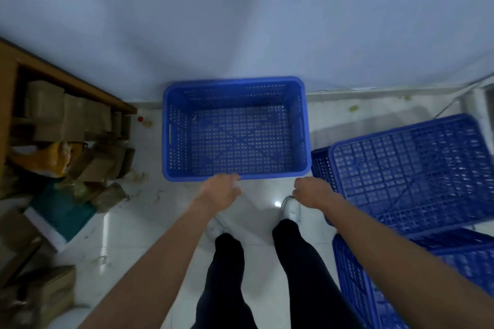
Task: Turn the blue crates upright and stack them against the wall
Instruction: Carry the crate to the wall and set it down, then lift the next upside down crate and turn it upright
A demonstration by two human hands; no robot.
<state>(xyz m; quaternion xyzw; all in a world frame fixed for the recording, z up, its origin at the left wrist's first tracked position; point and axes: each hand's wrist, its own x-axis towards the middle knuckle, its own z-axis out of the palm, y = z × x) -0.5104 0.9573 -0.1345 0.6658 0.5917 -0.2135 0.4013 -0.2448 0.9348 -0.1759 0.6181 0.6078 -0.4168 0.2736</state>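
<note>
An upright blue crate (235, 128) stands on the floor with its far side against the pale wall (240, 21); it is empty. My left hand (222, 191) is at the middle of its near rim, fingers loosely curled and holding nothing. My right hand (310, 192) hovers just below the crate's near right corner, also loosely curled and empty. To the right lies an overturned blue crate (411, 173), bottom up and tilted. It rests on another blue crate (395, 288) at the lower right, which is partly hidden by my right forearm.
A wooden shelf (66, 75) with cardboard boxes (66, 115) fills the left side. More boxes and a teal package (61, 211) lie on the floor there. My legs and white shoes (291, 208) stand on the glossy tile floor (149, 222) behind the upright crate.
</note>
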